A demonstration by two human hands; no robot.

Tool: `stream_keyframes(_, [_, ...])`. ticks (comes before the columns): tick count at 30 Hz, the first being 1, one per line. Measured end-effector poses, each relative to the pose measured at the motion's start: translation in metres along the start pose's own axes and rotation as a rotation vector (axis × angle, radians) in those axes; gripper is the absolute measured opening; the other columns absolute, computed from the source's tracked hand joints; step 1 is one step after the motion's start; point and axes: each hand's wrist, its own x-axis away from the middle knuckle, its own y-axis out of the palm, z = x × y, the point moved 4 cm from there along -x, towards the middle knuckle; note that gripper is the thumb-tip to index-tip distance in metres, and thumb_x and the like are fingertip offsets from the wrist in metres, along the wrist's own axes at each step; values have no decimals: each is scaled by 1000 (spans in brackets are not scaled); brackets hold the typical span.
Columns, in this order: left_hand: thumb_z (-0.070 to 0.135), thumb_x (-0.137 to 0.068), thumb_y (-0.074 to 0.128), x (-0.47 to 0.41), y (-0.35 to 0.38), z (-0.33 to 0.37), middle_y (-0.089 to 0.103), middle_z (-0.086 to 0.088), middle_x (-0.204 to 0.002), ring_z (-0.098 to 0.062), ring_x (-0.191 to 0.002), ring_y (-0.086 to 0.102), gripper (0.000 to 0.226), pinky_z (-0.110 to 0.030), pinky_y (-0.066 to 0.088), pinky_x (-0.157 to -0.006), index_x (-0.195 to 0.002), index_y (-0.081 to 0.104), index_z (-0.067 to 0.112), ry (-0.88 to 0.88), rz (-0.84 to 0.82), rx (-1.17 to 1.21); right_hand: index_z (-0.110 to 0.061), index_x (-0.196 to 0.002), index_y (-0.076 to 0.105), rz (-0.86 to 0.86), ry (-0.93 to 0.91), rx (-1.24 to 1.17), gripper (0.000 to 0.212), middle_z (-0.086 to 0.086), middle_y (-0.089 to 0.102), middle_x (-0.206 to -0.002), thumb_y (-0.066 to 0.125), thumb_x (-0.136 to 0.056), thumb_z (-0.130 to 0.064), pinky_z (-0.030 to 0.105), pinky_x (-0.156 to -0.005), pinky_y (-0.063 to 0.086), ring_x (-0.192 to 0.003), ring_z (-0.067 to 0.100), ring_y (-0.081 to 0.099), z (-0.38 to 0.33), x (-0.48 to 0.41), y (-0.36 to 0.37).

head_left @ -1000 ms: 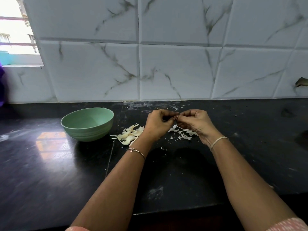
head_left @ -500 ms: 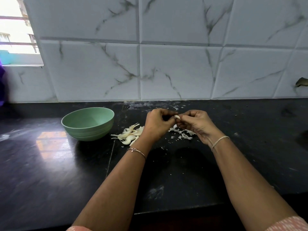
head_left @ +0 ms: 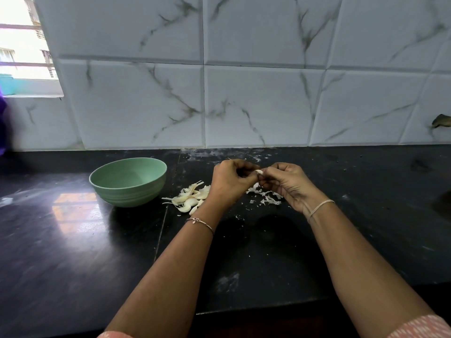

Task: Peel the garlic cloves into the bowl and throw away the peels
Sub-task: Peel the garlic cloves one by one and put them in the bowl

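L hand (head_left: 230,181) & R hand (head_left: 285,182) are meeting just above the middle of the frame. Fingers are curled, and both are pinching one garlic clove (head_left: 259,172) between the tips. A sec ago the bit between them was looking dark. Now more white is showing, so the skin is prob coming off. The hands aren't leaving their spot.

Going L to R: the green bowl (head_left: 127,193) is sitting left of centre on the black counter (head_left: 73,240), and no cloves are showing in it. Near it on the right, the pile of cloves (head_left: 189,197) is lying by the L wrist, skins on, I think. Under the R hand, white peels (head_left: 267,198) are lying in a little heap.

So this clove is getting close to going in the bowl. Lots more are waiting, & the peels aren't thrown away yet.
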Motion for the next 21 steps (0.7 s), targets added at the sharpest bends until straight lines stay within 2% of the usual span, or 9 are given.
stream_keyframes(3, [14,-80,75,0,0,0,67,17,-71,13,-64,60,14,-2,43,-62,-94,77,15,-18,12,16,-6,-63,61,-4,4,-3,26,8,68,-64,62,-86,6,19,-54,54,-56,14,64,0,0,0])
stream_keyframes(9, [14,-80,74,0,-2,-1,73,5,-80,0,-72,65,13,-5,48,-65,-92,78,15,-49,35,34,-4,-68,61,-14,10,-29,21,8,68,-65,64,-86,4,19,-55,54,-56,13,64,-1,1,1])
stream_keyframes(21, [16,-81,74,0,1,-2,74,4,-80,-4,-76,67,12,-12,52,-70,-92,78,15,-40,0,-26,-6,-62,58,8,-10,55,27,11,64,-65,65,-84,7,19,-51,51,-53,13,62,2,0,2])
